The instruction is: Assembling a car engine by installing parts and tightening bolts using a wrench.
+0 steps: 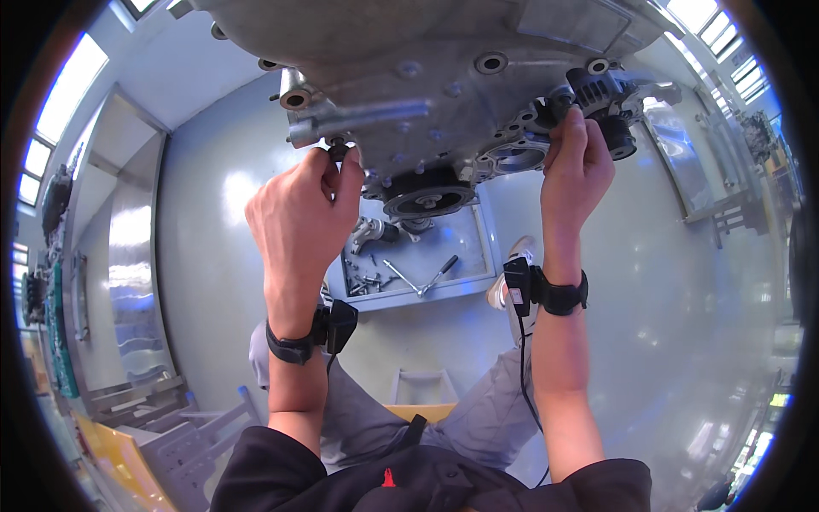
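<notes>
A large grey metal engine [409,128] fills the upper middle, with a black pulley [429,200] on its near side. My left hand [307,200] is closed, thumb and fingers pinching a small dark cylindrical part [339,150] at the engine's lower left edge. Farther right, my right hand [576,162] is raised to the engine next to an alternator [590,88]. Its fingertips are pressed together at a dark round part [561,100]; whether they grip that part or something smaller is hidden. Both wrists wear black straps with small boxes.
Below the engine lies a shallow grey tray [401,299] holding a ratchet wrench [424,288], several bolts [365,277] and a metal component [373,230]. Metal-sided benches stand left [132,247] and right [674,162]. A yellow-edged stool [426,410] is between my legs.
</notes>
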Demonstrator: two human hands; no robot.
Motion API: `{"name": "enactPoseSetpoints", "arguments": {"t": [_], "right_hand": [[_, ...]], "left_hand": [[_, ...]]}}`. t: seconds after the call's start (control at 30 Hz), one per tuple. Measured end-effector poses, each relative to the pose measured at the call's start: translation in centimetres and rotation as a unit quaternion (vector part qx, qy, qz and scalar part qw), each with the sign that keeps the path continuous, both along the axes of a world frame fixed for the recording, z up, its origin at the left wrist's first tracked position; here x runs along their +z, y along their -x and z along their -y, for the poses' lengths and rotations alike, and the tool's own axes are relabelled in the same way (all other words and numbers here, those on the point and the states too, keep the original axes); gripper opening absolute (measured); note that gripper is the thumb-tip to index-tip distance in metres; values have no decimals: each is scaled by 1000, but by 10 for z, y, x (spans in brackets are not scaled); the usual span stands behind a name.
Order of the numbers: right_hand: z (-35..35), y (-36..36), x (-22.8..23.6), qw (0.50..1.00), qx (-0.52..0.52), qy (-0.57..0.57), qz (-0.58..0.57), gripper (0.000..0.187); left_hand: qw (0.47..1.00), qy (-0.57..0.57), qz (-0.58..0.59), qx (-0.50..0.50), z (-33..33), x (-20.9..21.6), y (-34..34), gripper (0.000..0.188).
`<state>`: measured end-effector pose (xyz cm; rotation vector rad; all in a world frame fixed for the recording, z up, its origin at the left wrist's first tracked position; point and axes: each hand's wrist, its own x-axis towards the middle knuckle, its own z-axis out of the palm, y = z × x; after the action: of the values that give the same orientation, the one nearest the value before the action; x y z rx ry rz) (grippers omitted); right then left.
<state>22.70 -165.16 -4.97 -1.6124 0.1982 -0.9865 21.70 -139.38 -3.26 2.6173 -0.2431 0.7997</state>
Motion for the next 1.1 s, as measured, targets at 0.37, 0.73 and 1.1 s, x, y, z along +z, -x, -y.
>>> {"name": "enactPoseSetpoints", "arguments": {"t": [0.37,0.73,1.1], "right_hand": [[0,-3,2,999,-26,21,-22,32],[0,0,2,999,-26,37,-21,24],[-1,6,-1,998,-13,47,-29,24]], "left_hand": [[1000,17,4,0,-2,-3,1,36],[1000,9,-1,0,-2,-5,-1,36],[1000,3,-2,2,-2,-7,-4,40]]}}
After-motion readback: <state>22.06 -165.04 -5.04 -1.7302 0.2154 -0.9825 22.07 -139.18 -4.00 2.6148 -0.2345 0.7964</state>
